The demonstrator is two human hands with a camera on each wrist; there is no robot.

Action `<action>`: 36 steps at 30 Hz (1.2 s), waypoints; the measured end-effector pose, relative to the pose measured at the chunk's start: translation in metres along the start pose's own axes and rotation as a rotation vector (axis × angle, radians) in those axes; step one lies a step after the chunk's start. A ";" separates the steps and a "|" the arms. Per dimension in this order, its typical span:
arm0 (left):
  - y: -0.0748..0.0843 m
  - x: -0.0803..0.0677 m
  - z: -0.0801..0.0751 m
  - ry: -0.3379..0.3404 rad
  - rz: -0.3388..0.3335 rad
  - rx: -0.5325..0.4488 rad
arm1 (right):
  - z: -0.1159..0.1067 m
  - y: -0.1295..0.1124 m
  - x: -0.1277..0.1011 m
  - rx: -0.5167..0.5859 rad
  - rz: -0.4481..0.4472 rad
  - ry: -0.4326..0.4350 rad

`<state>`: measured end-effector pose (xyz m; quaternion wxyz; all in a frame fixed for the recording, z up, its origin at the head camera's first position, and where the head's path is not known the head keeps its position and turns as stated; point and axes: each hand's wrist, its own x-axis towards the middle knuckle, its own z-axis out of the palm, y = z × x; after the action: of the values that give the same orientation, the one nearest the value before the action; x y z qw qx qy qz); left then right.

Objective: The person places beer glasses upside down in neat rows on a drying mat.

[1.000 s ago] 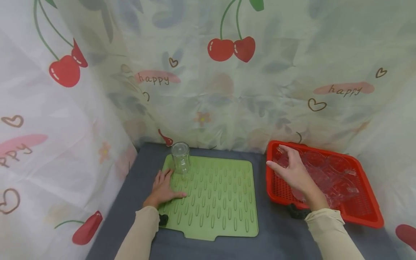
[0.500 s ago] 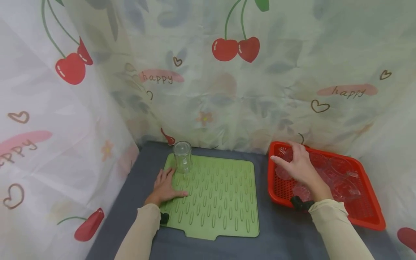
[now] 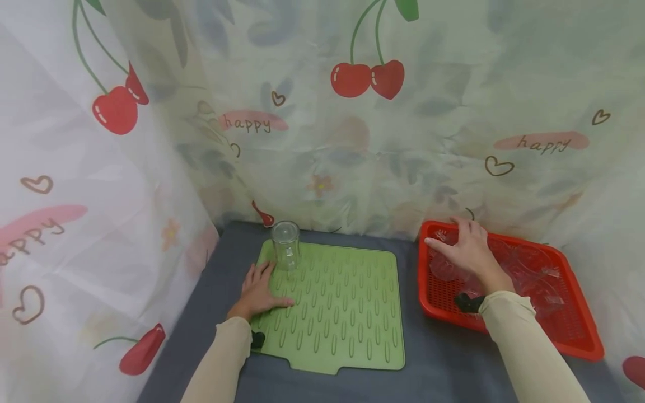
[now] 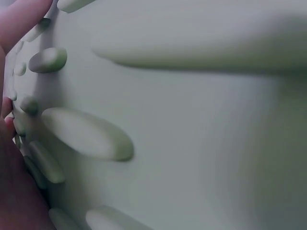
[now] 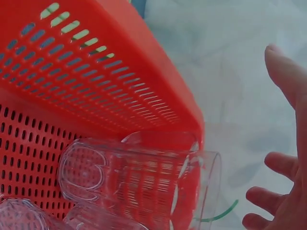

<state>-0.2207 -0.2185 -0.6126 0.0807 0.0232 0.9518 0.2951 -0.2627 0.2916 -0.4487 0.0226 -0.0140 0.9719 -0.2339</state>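
A clear glass (image 3: 285, 243) stands upside down at the back left corner of a green ridged mat (image 3: 342, 305). My left hand (image 3: 258, 294) rests on the mat's left side, fingers and thumb spread, just in front of that glass. Up close, the left wrist view shows the mat's raised ribs (image 4: 86, 134). Over the back left part of a red plastic basket (image 3: 424, 285) is my right hand (image 3: 471, 252), thumb apart from the fingers, holding nothing. A clear glass (image 5: 144, 177) lies in the basket near it, with its rim at the basket's edge.
Several more clear glasses (image 3: 539, 280) lie in the basket, partly behind my right forearm. The basket and mat sit on a dark grey table (image 3: 410, 347). A cherry-printed curtain (image 3: 322, 151) encloses the back and sides.
My right hand has moved slightly right over the basket, its thumb and fingers still apart. The left hand stays on the mat. The whole view has shifted a little.
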 end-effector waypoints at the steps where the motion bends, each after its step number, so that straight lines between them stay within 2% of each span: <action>1: -0.001 0.001 0.001 -0.003 0.000 -0.001 | 0.001 0.002 0.002 -0.009 0.000 -0.005; 11: 0.002 -0.002 0.000 -0.001 -0.003 -0.001 | 0.003 0.012 0.015 -0.028 -0.002 -0.055; 18: -0.007 0.005 0.004 0.006 0.003 -0.016 | 0.005 0.021 0.024 -0.028 0.005 -0.047; 26: 0.002 -0.001 -0.002 -0.010 -0.014 -0.010 | 0.010 0.032 0.028 -0.064 0.046 -0.104; 31: -0.005 0.002 0.003 -0.003 -0.003 -0.010 | 0.014 0.036 0.030 -0.099 0.036 -0.147; 36: -0.005 0.003 0.003 -0.006 -0.010 -0.012 | 0.017 0.036 0.030 -0.098 0.017 -0.132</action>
<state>-0.2234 -0.2208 -0.6183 0.0850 0.0188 0.9498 0.3005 -0.2920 0.3145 -0.4814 0.0879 -0.0222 0.9786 -0.1846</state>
